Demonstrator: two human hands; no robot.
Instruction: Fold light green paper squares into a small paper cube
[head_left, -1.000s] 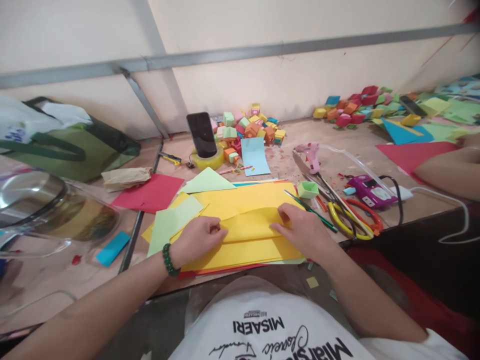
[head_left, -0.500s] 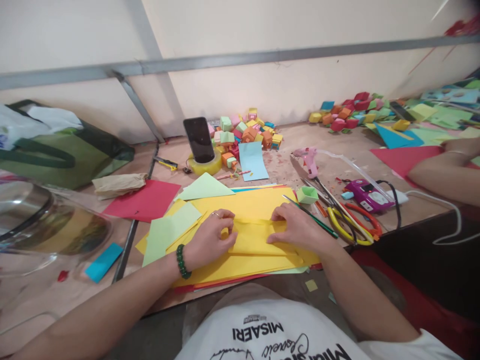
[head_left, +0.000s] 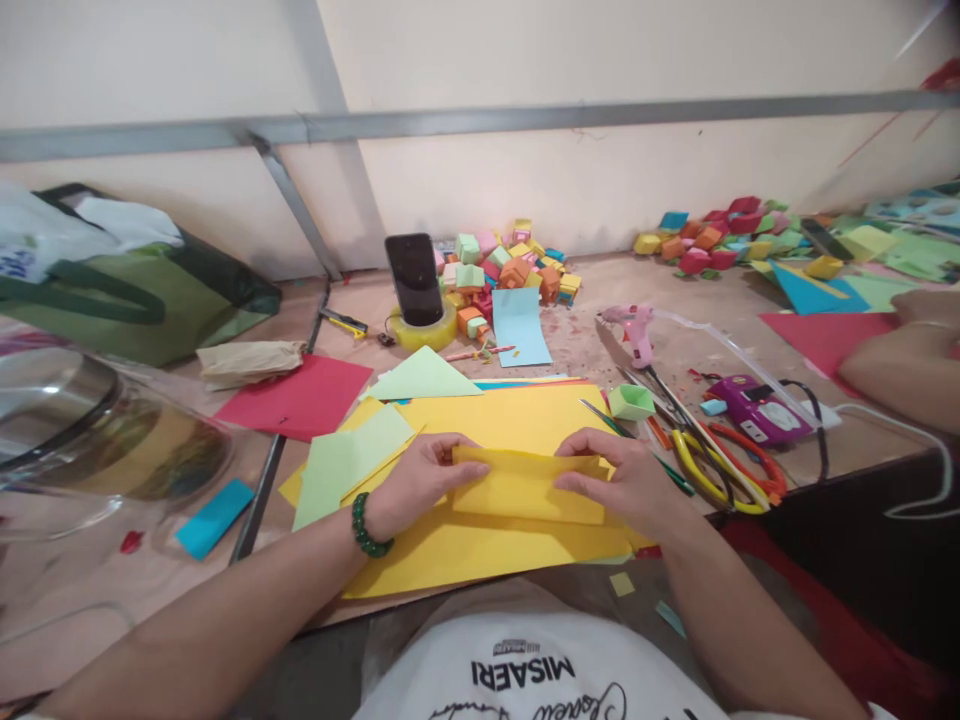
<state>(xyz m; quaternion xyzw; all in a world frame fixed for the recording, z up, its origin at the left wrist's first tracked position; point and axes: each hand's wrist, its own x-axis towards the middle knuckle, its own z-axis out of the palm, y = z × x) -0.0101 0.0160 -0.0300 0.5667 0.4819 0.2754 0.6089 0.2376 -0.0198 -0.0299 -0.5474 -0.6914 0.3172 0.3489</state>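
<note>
A folded strip of yellow paper (head_left: 525,490) is pinched between thumbs and fingers at both ends. My left hand (head_left: 431,475) grips its left end, a green bead bracelet on the wrist. At the right end, my right hand (head_left: 619,475) closes on the paper's top edge. Beneath lies a stack of large yellow sheets (head_left: 517,415) at the table's front edge. Light green sheets (head_left: 341,460) rest on the stack's left side. A small green paper box (head_left: 631,402) stands just beyond my right hand.
Scissors (head_left: 739,470) and a purple device (head_left: 765,408) lie right, with a pink glue gun (head_left: 637,330) behind. A phone (head_left: 416,280) leans in a tape roll before piled paper cubes (head_left: 517,270). Another person's hand (head_left: 930,310) is far right; a glass pot (head_left: 150,430) left.
The yellow strip now stands raised between my hands, where it lay flatter before. My fingers have closed on its upper edge. The whole view has shifted slightly.
</note>
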